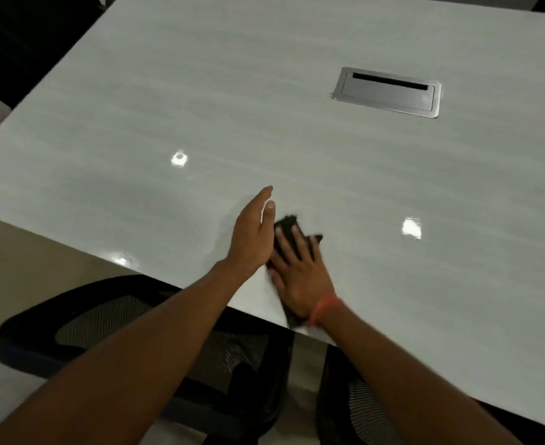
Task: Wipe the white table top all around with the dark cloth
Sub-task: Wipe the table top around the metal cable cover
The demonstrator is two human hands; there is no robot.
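Two hands at work near the front edge of the white table (297,139). Right hand (300,268) spread flat, fingers straight, pressing the dark cloth (289,224) onto the table top; nothing gripped or pinched. Left hand (252,232) just beside it, fingers straight and together, turned on edge, holding nothing; cannot tell whether touching the surface or hovering above it. Cloth mostly hidden under the right palm, one bunched end poking out beyond the fingertips, another dark end showing by the wrist, right at the front edge.

Most likely trouble: cloth slipping out from under a flat palm, since held by pressure alone on a glossy surface. So close to the front edge, a stroke pulled toward the body could drag the cloth off, down onto the mesh-backed office chair (142,332) pushed in below that edge. Bunched cloth also risks thin, streaky coverage.

Further in from the front edge, a metal cable hatch (390,91) set into the top; loose cloth could snag on its raised rim or slot. Much of the far surface lies well beyond the front edge, so a stretched reach could mean missed patches. Bright light reflections could mask smears.
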